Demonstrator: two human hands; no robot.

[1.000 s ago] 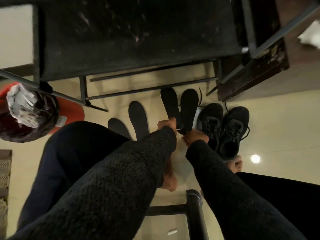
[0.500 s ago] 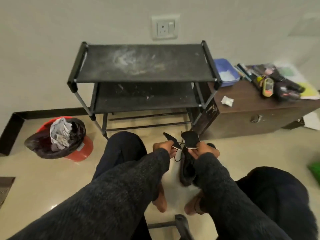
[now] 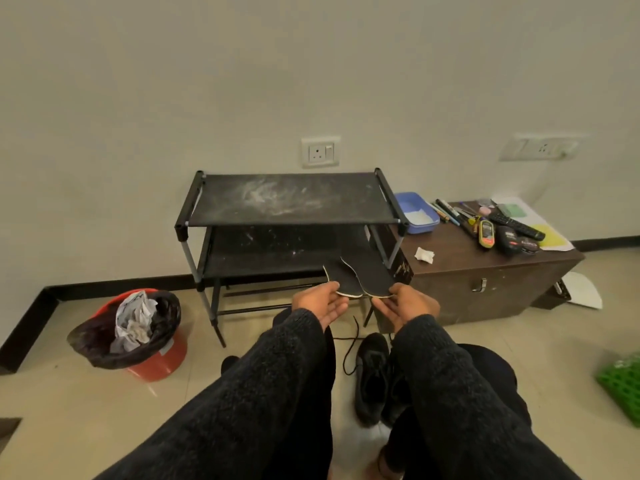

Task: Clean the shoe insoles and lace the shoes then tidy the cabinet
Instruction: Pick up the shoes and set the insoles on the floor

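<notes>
- We've lifted off the floor now, and the dusty black shoe rack (image 3: 291,202) with its white-smeared fabric shelves fills our view where a second ago only its underside showed
- The wooden chest (image 3: 485,271) sits just beside it, cluttered on top
- Black shoes (image 3: 372,375) wait on the glossy tiles between our legs, laces loose, so lacing looks undone
- Two thin, flexible insoles (image 3: 360,280), black with pale edges, are up in front of the rack, likely ready for cleaning
- Left hand (image 3: 320,303) pinches one, right hand (image 3: 407,304) pinches the other
</notes>
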